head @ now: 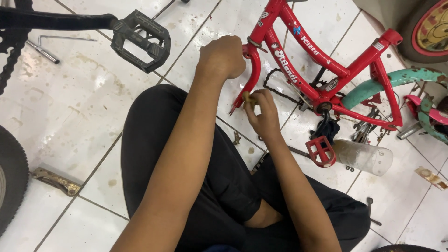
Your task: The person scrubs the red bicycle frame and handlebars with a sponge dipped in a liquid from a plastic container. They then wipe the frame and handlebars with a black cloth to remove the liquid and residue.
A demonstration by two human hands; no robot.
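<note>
Small brass-coloured part (247, 98) pinched in the right hand's (265, 116) fingertips, right at the red bike frame's (326, 60) fork tip, lined up there. Left hand (223, 57) at 11 o'clock clenches the fork leg, apparently steadying it; red pedal (321, 151) at 4 o'clock.

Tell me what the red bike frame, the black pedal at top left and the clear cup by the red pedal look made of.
Red bike frame: painted metal tubing, glossy, probably steel. Black pedal: matte moulded plastic, or possibly coated metal. Clear cup: cloudy, see-through plastic by the look.
</note>
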